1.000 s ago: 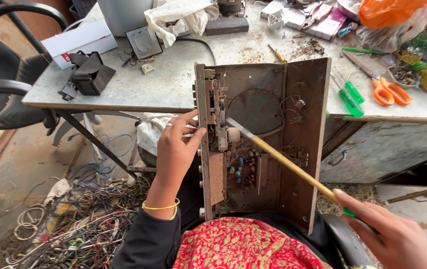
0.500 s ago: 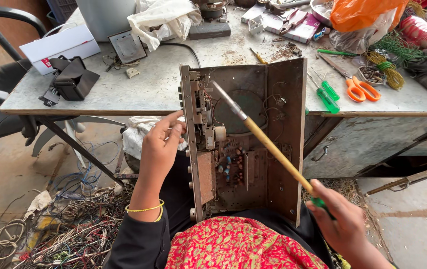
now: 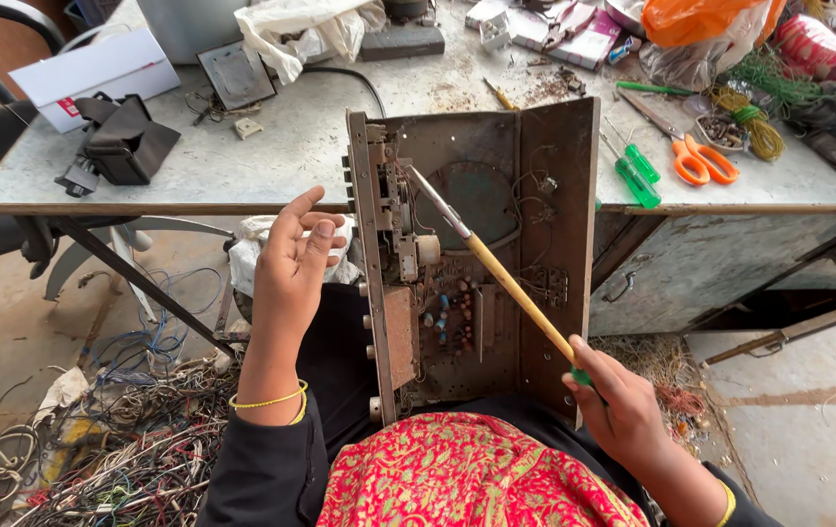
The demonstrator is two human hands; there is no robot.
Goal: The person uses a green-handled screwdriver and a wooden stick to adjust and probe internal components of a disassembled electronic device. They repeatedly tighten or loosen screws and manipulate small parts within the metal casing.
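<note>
Both hands differ: the left hand [image 3: 293, 256] has let go of the metal case [image 3: 476, 254], open beside its edge; the right hand [image 3: 618, 405] grips a paintbrush [image 3: 496, 268] inside.

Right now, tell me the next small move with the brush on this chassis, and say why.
Probably bring the left hand back onto the chassis edge before brushing on. That hand is open and off the metal, so the upright chassis leans only on the lap and table, while the right hand holds the brush with its tip up by the front-panel parts.
</note>
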